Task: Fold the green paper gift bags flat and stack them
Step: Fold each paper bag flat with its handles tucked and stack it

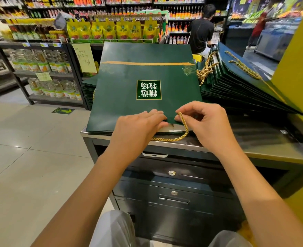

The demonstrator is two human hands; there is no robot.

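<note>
A flat dark green paper gift bag (143,72) with a gold stripe and a white logo lies on top of a low stack on the metal counter (275,150), its open top toward me. My left hand (138,125) holds the bag's near edge, fingers on top and thumb at the opening. My right hand (204,122) pinches the gold rope handle (181,134) where it leaves the bag; the rope loops down over the counter's front. To the right a fanned pile of green bags (239,86) with gold rope handles leans on the counter.
The counter stands on a dark cabinet with locked drawers (172,186). A yellow wall (297,72) closes the right side. Store shelves of packaged goods (45,68) stand left and behind, with tiled floor (31,139) to the left. A person in black (200,32) stands beyond the counter.
</note>
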